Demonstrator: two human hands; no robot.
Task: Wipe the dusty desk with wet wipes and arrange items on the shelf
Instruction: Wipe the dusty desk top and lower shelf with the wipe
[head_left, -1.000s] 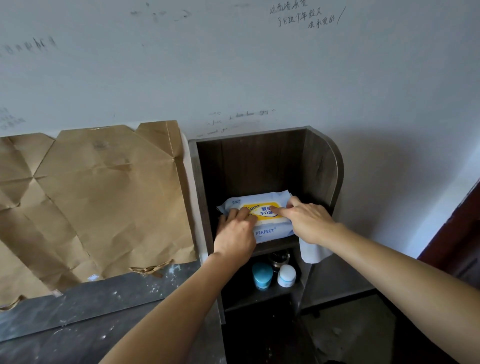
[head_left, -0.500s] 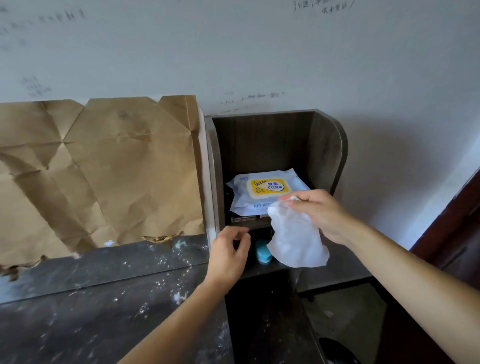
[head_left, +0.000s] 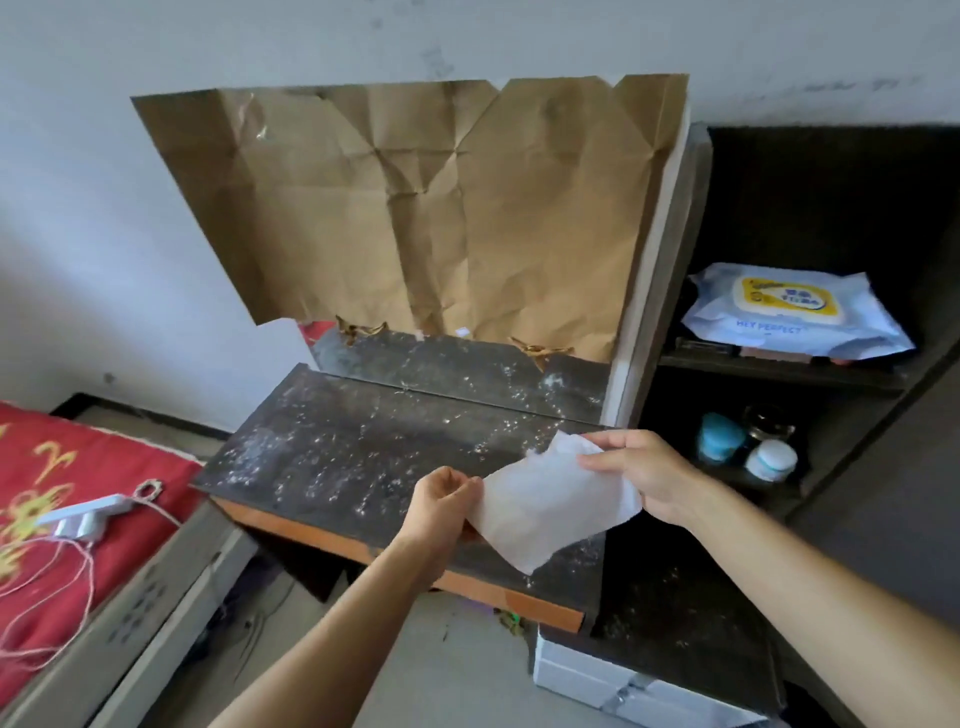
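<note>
Just changed: the wipe (head_left: 550, 509) is out of the pack (head_left: 789, 312) and away from the shelf (head_left: 779, 366). A moment ago only the right hand held it there. Now both hands hold it over the bench (head_left: 337, 462).
Left hand (head_left: 441, 501): its curled fingers pinch the left edge of the wipe.
Right hand (head_left: 644, 475): its thumb and fingers pinch the top right corner of the wipe.
Wipe: white and spread out flat between the two hands, over the front right part of the bench. I cannot tell if it touches the top yet.
Bench: the top is dark, with white dust specks all over. No clean stripe shows.
Pack: it lies on the upper shelf, to the right of the bench.
Jars: a blue one (head_left: 722, 439) and a white one (head_left: 771, 460) sit side by side on the lower shelf.
Paper (head_left: 441, 208): big, brown and creased, it stands against the wall behind the bench.
What it means: getting a wipe looks done. Wiping has not begun, I think, and tidying the shelf comes later.
Next, I think: lay the wipe flat on the dust and push it across.
</note>
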